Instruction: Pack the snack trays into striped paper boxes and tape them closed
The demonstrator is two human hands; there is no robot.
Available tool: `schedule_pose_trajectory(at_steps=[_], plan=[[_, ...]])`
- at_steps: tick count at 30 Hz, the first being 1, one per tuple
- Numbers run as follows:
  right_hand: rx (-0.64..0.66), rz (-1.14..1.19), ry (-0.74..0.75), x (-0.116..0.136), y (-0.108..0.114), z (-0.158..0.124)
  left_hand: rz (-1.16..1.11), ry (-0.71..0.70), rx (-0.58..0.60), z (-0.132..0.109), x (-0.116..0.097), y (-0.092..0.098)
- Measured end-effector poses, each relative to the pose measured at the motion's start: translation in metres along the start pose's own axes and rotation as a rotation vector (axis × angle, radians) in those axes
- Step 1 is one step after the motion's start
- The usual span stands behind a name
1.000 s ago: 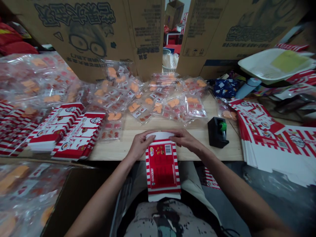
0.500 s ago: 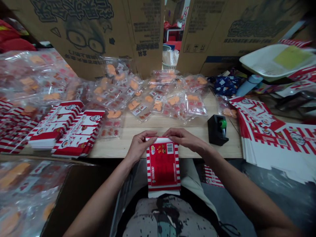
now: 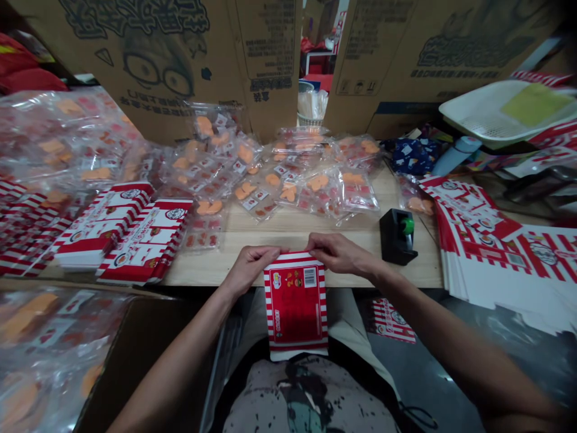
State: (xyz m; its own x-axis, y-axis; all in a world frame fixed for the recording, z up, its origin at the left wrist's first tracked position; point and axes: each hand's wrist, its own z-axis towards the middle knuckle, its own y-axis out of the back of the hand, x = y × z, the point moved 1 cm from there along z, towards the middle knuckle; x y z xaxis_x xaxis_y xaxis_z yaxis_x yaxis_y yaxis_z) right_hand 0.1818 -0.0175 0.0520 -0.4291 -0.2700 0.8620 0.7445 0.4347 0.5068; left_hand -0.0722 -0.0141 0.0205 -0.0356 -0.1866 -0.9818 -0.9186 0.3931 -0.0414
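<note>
A red and white striped carton [image 3: 295, 307] with a barcode at its upper right is held in front of my body, at the table's front edge. Its far end lies between both hands, and its near end reaches my shirt. My left hand [image 3: 250, 267] pinches the far left corner, thumb on top. On the far right corner, my right hand [image 3: 336, 251] grips with its fingers curled. A white flap at the near end sticks out past the red panel. The carton's underside is hidden.
Clear bags of orange pieces [image 3: 315, 186] lie along the back of the wooden table [image 3: 243, 240]. Folded striped cartons [image 3: 144, 240] are stacked left; flat ones [image 3: 500, 270] right. A black tape dispenser [image 3: 396, 237] stands right of my hands. An open box [image 3: 130, 355] holds more bags.
The carton's far end now looks flat, with its striped edge showing where a white flap stood before. My right hand's fingers have drawn slightly right and curled in more.
</note>
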Motion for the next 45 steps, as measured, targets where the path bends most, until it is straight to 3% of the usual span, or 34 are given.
schedule_pose_trajectory(at_steps=[4,8,12,17,19,21,23,24,26,28,31,33,36,41,45], plan=[[-0.005,0.002,0.026,-0.003,-0.013,-0.018,0.157,-0.123,0.036,-0.007,0.01,0.007],[-0.192,0.151,-0.018,-0.01,-0.03,-0.023,0.162,-0.109,0.0,-0.007,0.006,0.004],[-0.373,0.344,-0.019,-0.003,-0.025,-0.006,0.311,-0.149,0.018,0.007,-0.036,-0.003],[-0.393,0.361,0.067,0.021,0.008,0.022,0.554,-0.345,0.102,0.031,-0.085,-0.007],[-0.434,0.366,0.09,0.028,0.014,0.028,0.514,-0.402,0.021,0.036,-0.091,-0.005],[-0.471,0.349,0.128,0.029,0.017,0.027,0.473,-0.465,-0.136,0.037,-0.095,-0.002],[-0.548,0.192,0.136,0.019,0.022,0.016,0.507,-0.588,-0.288,0.033,-0.099,-0.001],[-0.629,0.071,0.09,0.01,0.027,0.005,0.544,-0.685,-0.341,0.031,-0.102,-0.001],[-0.865,-0.123,-0.179,-0.016,0.043,-0.028,0.608,-0.906,-0.376,0.029,-0.105,-0.005],[-1.087,-0.158,-0.547,-0.047,0.059,-0.068,0.668,-1.071,-0.304,0.032,-0.103,-0.013],[-1.146,-0.029,-0.823,-0.084,0.073,-0.114,0.697,-1.155,-0.105,0.048,-0.089,-0.03],[-1.107,0.096,-0.894,-0.099,0.075,-0.125,0.662,-1.14,-0.051,0.062,-0.08,-0.039],[-1.069,0.304,-0.925,-0.104,0.075,-0.123,0.633,-1.073,-0.074,0.081,-0.075,-0.046],[-1.09,0.503,-0.823,-0.095,0.075,-0.122,0.631,-1.003,-0.102,0.101,-0.085,-0.045],[-1.17,0.484,-0.757,-0.099,0.054,-0.126,0.713,-1.032,-0.064,0.109,-0.088,-0.041]])
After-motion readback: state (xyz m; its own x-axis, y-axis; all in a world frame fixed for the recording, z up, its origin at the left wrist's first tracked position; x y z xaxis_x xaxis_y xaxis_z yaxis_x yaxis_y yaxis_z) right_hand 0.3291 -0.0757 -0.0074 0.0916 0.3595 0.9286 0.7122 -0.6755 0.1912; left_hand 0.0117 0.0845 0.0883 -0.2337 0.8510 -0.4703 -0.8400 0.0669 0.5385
